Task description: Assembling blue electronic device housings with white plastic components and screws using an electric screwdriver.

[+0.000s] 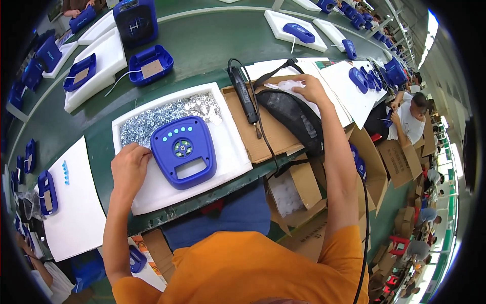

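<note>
As the head view looks down on the bench, a blue plastic panel point(184, 160) lies face up on a white foam tray point(230, 158), with a row of pale round dots near its far edge, a round button cluster in its middle and a rectangular opening toward the person. The left hand point(130, 164) is at the panel's left edge, its fingers curled together toward the thumb; whether they pinch the rim or a small part cannot be told. The right hand point(310, 89) reaches across to the far right, fingers bent down over whitish translucent plastic point(289, 85); how firmly they grip it, if at all, is not visible. Behind the panel, small silvery hardware point(144, 125) covers the far part of the tray, with larger, paler metal pieces point(203, 105) at its right end. Just right of the tray, a black corded power driver point(241, 93) lies on cardboard point(268, 139), beside a black mesh bag point(293, 116) under the right forearm. Beyond the bench, a blue shell point(151, 65) sits on a green conveyor point(212, 40), and at far right a co-worker point(412, 119) in white handles something blue.
</note>
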The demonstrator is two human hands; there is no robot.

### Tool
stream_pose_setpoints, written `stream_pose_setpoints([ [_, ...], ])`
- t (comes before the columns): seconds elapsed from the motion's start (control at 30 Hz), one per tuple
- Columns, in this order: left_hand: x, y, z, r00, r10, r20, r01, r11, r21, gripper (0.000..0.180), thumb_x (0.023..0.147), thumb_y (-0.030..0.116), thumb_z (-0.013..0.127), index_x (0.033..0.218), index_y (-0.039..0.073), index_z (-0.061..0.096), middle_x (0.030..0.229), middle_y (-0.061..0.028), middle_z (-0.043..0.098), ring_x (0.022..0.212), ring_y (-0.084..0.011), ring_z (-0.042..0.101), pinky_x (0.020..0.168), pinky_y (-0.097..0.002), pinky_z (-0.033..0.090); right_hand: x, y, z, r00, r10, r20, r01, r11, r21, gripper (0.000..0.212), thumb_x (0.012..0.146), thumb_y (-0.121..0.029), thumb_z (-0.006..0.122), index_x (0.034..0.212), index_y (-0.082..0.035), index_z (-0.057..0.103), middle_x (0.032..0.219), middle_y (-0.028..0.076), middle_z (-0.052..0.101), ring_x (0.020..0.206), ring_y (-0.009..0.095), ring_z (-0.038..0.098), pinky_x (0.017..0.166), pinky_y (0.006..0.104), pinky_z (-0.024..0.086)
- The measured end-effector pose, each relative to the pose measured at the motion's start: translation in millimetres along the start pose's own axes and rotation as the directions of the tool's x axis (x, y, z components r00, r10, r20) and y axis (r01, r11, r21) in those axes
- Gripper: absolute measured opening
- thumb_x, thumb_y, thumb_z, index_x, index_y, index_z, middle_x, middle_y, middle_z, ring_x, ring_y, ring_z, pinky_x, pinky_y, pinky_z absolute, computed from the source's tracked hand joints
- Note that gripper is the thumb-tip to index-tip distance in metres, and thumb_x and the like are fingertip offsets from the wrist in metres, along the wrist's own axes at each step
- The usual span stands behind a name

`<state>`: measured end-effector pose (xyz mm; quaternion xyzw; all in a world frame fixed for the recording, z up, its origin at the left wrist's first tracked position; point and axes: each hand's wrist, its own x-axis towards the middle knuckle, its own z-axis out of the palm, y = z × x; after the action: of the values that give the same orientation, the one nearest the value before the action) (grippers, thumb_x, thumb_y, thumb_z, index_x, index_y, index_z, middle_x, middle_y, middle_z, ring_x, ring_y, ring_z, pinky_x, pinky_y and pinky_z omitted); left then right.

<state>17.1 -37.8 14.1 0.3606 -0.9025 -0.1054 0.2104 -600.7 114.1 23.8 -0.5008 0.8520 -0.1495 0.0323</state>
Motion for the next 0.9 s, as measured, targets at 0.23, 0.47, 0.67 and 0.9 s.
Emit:
stream_pose_setpoints([
  [0.23,-13,-5,-9,0.997,-0.057,-0.043,0.053,0.996,-0.076,0.004,0.095,0.01,0.084,0.096,0.006,0.083,0.095,-0.0089,0.078,0.091,-0.0324,0.076,0.08,-0.0433,0.059,7,-10,9,0.997,0.006,0.082,-0.008,1.0,0.022,0.043,0.086,-0.015,0.094,0.128,-0.008,0.087,0.125,0.018,0.085,0.114,0.036,0.082,0.104,0.0442,0.063],
  [0.47,-26,3,-15,0.984,-0.137,-0.112,0.101,0.955,-0.278,0.006,0.094,0.006,0.086,0.099,0.005,0.083,0.094,-0.01,0.08,0.089,-0.0299,0.077,0.078,-0.04,0.058,-1,18,4,0.997,0.04,0.06,-0.051,0.979,0.199,0.026,0.088,-0.012,0.095,0.106,0.003,0.084,0.098,0.015,0.084,0.091,0.023,0.08,0.084,0.038,0.062],
  [0.67,-42,22,-23,0.968,-0.179,-0.177,0.081,0.887,-0.454,0.008,0.093,-0.003,0.085,0.1,0.0,0.081,0.095,-0.0116,0.08,0.091,-0.0253,0.079,0.082,-0.036,0.059,-18,-10,-4,0.996,-0.052,-0.066,0.051,0.998,-0.026,0.035,0.094,-0.023,0.089,0.12,0.0,0.082,0.112,0.016,0.084,0.096,0.029,0.079,0.09,0.042,0.063],
  [0.9,-38,38,-6,0.96,-0.163,-0.229,0.014,0.84,-0.542,0.013,0.095,-0.003,0.084,0.107,0.002,0.08,0.113,-0.0129,0.081,0.107,-0.0286,0.079,0.094,-0.0374,0.061,-75,-125,-28,0.96,-0.176,-0.218,0.235,0.928,0.289,0.047,0.095,-0.018,0.088,0.138,-0.004,0.077,0.124,0.012,0.082,0.11,0.022,0.077,0.092,0.0371,0.062],
])
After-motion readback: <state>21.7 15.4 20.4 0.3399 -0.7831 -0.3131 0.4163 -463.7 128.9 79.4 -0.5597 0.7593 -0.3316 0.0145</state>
